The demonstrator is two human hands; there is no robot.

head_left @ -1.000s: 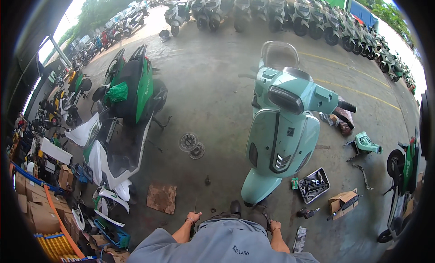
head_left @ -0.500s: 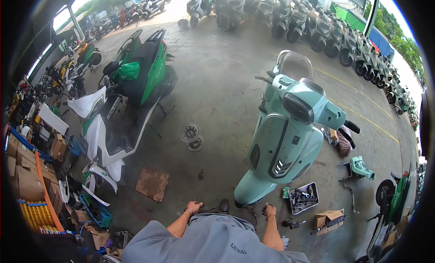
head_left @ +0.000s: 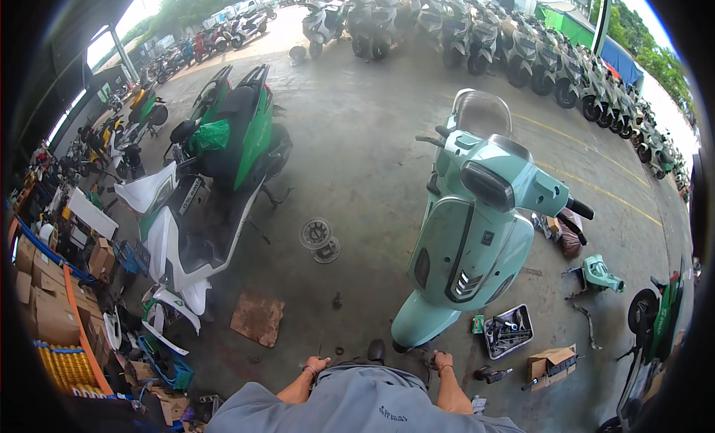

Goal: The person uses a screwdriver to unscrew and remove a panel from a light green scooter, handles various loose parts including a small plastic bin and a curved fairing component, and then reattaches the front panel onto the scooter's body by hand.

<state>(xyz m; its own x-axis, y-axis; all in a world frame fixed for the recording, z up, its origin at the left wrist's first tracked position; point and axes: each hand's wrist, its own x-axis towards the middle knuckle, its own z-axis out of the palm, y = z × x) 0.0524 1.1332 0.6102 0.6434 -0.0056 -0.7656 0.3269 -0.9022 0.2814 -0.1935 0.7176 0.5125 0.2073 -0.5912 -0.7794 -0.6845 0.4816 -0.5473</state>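
Note:
Low in the view, my left hand (head_left: 319,363) is closed, its fingers curled beside my leg. My right hand (head_left: 442,360) is also closed, just below the front wheel of the mint-green scooter (head_left: 477,247). Whatever either hand may hold is hidden or too small to make out. The scooter stands upright, front toward me, its front fender (head_left: 421,317) nearest to my right hand. One dark shoe (head_left: 377,350) shows between my hands. A small dark part (head_left: 337,300) lies on the floor ahead of my left hand.
At left stands a white and green scooter (head_left: 179,239); a brown cardboard sheet (head_left: 257,319) lies near it. Two round metal wheel parts (head_left: 316,233) rest mid-floor. Right of the mint scooter are a tool tray (head_left: 509,332), a power drill (head_left: 491,374) and a cardboard box (head_left: 551,367). Parked scooters (head_left: 514,49) line the back.
Both hands sit slightly lower in the view, and my right hand is a little farther from the scooter's fender. The view has shifted slightly; the scooters and floor items stay put.

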